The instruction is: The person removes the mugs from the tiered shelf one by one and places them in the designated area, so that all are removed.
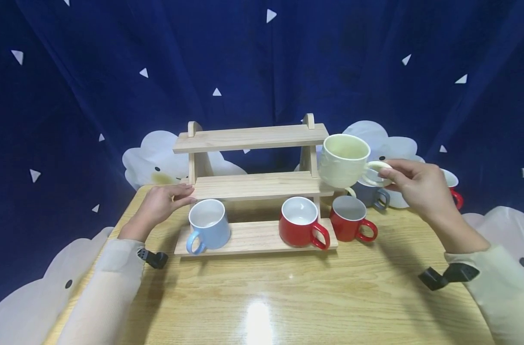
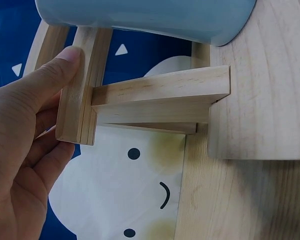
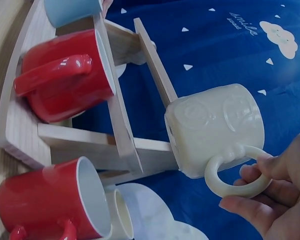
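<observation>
My right hand (image 1: 421, 187) pinches the ring handle of a cream mug (image 1: 344, 160), holding it upright in the air by the right end of a three-tier wooden shelf (image 1: 262, 184). Raised patterns show on the mug's side in the right wrist view. At the shelf's other end, my left hand (image 1: 160, 203) grips the middle board, thumb on one face and fingers on the other, as the left wrist view (image 2: 35, 115) shows. On the bottom board stand a light blue mug (image 1: 210, 225) at the left and a red mug (image 1: 298, 223) toward the right.
Another red mug (image 1: 348, 218) stands on the table (image 1: 331, 297) just right of the shelf. Behind it are a grey-blue mug (image 1: 367, 194) and a partly hidden cream mug. A further red-and-white mug (image 1: 451, 179) shows beyond my right wrist. A blue curtain (image 1: 244, 57) hangs behind.
</observation>
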Demonstrator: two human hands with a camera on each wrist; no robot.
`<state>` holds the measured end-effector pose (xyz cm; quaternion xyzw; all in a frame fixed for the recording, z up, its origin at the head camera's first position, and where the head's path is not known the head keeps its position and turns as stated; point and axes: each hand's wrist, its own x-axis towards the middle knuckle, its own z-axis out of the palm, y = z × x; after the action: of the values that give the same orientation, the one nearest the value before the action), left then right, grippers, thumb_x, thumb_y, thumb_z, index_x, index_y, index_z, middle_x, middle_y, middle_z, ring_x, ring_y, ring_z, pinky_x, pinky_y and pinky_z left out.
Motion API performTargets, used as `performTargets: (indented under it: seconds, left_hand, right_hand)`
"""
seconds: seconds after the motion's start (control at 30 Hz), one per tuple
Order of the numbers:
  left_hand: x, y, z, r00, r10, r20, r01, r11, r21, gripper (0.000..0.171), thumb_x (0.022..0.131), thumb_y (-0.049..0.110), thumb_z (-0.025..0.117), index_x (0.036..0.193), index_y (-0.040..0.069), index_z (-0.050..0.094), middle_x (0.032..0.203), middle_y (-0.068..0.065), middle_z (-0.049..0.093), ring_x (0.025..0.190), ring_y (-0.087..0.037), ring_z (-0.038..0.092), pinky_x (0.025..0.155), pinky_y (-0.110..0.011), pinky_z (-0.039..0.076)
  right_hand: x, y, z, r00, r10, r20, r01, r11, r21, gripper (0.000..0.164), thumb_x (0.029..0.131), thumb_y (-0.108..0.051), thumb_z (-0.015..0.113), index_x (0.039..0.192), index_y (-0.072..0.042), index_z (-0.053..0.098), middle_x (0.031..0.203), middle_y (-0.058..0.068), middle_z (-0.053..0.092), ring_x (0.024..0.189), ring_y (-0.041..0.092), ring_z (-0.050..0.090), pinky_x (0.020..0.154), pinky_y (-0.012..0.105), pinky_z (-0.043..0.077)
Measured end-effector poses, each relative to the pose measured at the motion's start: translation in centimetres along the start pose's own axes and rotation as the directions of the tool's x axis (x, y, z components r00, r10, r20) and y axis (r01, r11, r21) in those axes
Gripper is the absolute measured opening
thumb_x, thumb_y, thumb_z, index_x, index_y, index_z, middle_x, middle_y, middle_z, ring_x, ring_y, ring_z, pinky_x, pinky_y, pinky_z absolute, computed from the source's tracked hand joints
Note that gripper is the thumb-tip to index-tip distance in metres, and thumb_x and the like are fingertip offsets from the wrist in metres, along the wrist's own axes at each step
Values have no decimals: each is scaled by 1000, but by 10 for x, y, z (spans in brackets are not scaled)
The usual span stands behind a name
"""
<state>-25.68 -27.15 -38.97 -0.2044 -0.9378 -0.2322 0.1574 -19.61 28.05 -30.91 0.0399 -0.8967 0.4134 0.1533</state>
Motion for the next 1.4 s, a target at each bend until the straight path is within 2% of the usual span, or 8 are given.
performTargets:
  seconds: [0.23,0.37,0.57,0.73,0.97,1.13,1.23,1.4]
  left_hand:
    - [1,0,0,1000,-10,13,10,1000,3,40,84,33,78,114,8,73,122,-13,66,118,-34,59,101,-53,44]
    - [2,1,0,1000,-12,14,12,1000,-2,40,84,33,78,114,8,73,122,-13,66,118,-34,59,100,-53,44]
    - [2,2,-2,1000,-14,18,14,1000,-6,42,84,34,78,116,7,72,123,-13,65,119,-35,58,101,-54,43]
    - [2,1,-2,1000,-19,21,20,1000,-7,42,84,34,77,116,8,72,123,-14,65,120,-36,58,101,-55,43]
    - [2,0,-2,1000,-16,24,16,1000,-6,42,85,35,77,116,7,72,123,-13,65,120,-35,57,102,-54,42]
    - [2,0,-2,999,-20,27,20,1000,-5,42,85,35,77,116,7,72,123,-14,65,120,-36,57,101,-54,43]
    - [2,0,-1,999,-24,27,24,1000,-7,41,85,34,77,116,7,72,123,-14,65,120,-36,58,101,-54,43]
    - [1,1,0,999,-22,25,22,1000,-6,41,85,34,77,115,8,73,123,-13,65,120,-35,58,101,-54,43]
  right_hand:
    - [-7,11,-11,999,35,-38,-37,999,-36,44,94,-40,65,120,-4,68,85,-26,65,71,-5,65,61,12,52]
    - [-11,19,-16,996,50,-69,-54,997,-59,43,94,-36,66,121,-2,67,76,-30,63,65,-4,63,52,18,51]
    - [-17,35,-22,994,71,-88,-60,992,113,39,95,-23,67,120,7,63,76,-30,65,65,-4,66,56,15,54]
    - [-24,49,-24,989,88,-116,-58,969,241,23,93,-12,68,115,-4,68,81,-23,68,69,-3,67,62,15,55]
    - [-36,67,-30,979,116,-170,-92,986,141,32,93,-25,69,118,-4,70,77,-24,69,70,-9,65,60,9,52]
    - [-44,80,-33,976,158,-148,-139,981,136,19,94,-23,68,111,-14,72,75,-27,67,67,-9,64,54,9,48]
    - [-47,87,-32,973,181,-143,-156,973,172,19,94,-20,69,111,-11,71,77,-28,67,68,-8,65,57,9,50]
    - [-55,99,-30,971,165,-171,-143,980,135,15,93,-20,69,108,-16,73,77,-30,65,66,-10,63,55,9,50]
